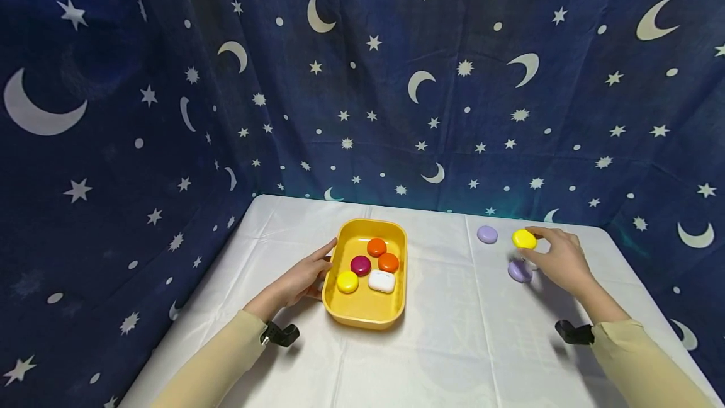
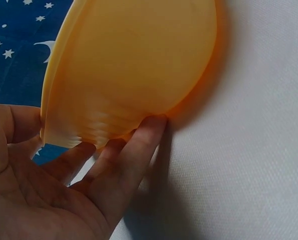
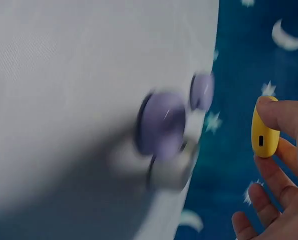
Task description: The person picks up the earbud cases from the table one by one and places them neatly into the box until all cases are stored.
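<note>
My right hand (image 1: 557,258) pinches a yellow earbud case (image 1: 523,239) between thumb and fingers, raised over the table's right side. A small dark slot shows in its edge in the right wrist view. Below it lies a purple earbud case (image 1: 520,271), with a pale case (image 3: 171,171) beside it, mostly covered by the hand from the head. My left hand (image 1: 303,279) holds the left side of a yellow tray (image 1: 365,318); in the left wrist view a digit is at the rim and fingertips press low on the outer wall.
Inside the tray are two orange cases (image 1: 376,247), a dark red one (image 1: 360,266), a yellow one (image 1: 348,282) and a white one (image 1: 382,281). A lilac case (image 1: 487,234) lies near the back edge. Starry cloth (image 1: 385,112) hangs behind the white-covered table (image 1: 442,345).
</note>
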The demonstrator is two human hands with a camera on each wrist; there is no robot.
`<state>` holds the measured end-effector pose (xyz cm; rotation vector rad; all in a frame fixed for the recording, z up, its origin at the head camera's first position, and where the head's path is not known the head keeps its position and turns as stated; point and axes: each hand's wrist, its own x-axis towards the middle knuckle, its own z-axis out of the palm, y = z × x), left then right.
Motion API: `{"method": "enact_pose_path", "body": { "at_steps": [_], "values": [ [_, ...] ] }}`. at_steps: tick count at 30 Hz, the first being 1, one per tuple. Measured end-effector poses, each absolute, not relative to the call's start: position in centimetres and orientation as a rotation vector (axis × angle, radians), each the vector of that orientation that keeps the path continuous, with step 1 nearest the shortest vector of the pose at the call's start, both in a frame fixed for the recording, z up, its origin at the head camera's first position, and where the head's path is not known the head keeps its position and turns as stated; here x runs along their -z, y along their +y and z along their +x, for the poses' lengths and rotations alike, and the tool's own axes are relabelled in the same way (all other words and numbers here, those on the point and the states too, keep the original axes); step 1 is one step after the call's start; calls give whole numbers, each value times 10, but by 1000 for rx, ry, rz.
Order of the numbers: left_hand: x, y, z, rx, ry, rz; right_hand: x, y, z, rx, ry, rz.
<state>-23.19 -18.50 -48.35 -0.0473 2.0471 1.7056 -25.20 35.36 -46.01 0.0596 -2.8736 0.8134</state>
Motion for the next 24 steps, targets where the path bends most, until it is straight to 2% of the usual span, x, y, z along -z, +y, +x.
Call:
{"method": "enact_pose_path", "body": {
  "at_steps": [7,24],
  "values": [
    [485,-186,-232,-1715,2041,-38,451,308,-254,-847,-2815,285],
    [489,-186,-234,-1716,2051,-30,439,218,-249,-915,-2833,564]
  ]
}}
